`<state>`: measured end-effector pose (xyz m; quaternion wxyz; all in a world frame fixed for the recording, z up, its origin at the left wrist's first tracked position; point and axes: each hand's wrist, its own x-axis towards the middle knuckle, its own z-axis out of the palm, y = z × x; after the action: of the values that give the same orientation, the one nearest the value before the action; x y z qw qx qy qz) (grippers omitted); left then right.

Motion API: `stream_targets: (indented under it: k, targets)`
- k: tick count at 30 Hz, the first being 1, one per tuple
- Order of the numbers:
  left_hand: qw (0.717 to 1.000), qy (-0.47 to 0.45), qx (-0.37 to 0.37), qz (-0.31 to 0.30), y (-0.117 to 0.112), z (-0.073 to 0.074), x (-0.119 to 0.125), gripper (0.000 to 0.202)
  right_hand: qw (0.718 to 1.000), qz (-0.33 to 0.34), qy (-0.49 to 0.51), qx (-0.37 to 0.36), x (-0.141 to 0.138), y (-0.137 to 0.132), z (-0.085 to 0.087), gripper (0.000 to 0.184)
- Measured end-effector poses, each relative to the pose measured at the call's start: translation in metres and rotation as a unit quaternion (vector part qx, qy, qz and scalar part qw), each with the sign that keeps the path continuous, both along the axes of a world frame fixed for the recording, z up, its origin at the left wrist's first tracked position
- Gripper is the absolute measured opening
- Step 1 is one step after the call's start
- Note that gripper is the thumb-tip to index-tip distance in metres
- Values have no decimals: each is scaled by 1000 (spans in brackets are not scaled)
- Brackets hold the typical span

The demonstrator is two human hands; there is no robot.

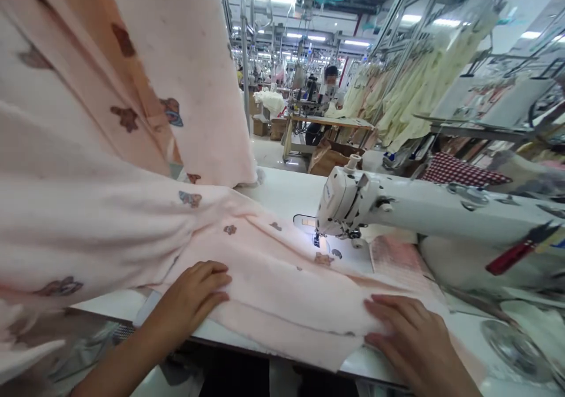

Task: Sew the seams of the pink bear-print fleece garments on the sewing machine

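A pale pink, soft-looking fabric [273,279] printed with small brown bears lies across the sewing table. My left hand [194,295] rests on its near part, fingers stretched out and thumb apart. At the fabric's right end is my right hand [408,338], slightly blurred, its fingers and thumb spread on the cloth by the edge. Beyond the cloth, between my hands, stands a white sewing machine [348,202]. Its lit needle area is just past the fabric's far edge. More of the same cloth rises in large folds on the left.
Red-handled snips [512,258] sit on the machine arm. A red checked cloth [465,170] lies behind it. Pale yellow garments [410,85] hang at the right. A person [330,85] sits at another table farther back, with a brown carton [333,156] on the floor nearby.
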<state>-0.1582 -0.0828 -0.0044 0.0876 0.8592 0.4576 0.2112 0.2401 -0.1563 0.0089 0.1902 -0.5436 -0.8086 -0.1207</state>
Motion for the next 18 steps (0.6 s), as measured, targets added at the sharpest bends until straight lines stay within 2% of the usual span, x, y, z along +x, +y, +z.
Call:
stream_targets:
  k: [2, 4, 7, 9, 11, 13, 16, 18]
  targets:
    - [1000, -10, -10, -10, 13, 10, 4, 29, 999, 6, 21, -32, 4, 8, 12, 19]
    - [1000, -2, -14, -7, 24, 18, 11, 26, 995, 17, 76, -68, 7, 10, 30, 16]
    - [999, 35, -28, -26, 35, 19, 19, 26, 981, 29, 159, -103, 16, 14, 55, 17]
    - [998, 28, -46, -45, 40, 17, 21, 22, 972, 2, 198, -126, 24, 21, 60, 17]
    - [997, -32, -63, -29, 44, 18, 21, 25, 959, -43, 221, -171, 28, 30, 52, 20]
    - [990, -123, -67, 27, 45, 24, 20, 29, 948, -75, 226, -210, 21, 35, 34, 24]
    - [969, -215, -33, 119, 39, 41, 16, 33, 948, -87, 214, -217, -14, 28, -1, 27]
    - [968, -203, 25, 148, 38, 58, 13, 31, 950, -63, 209, -224, -44, 19, -18, 26]
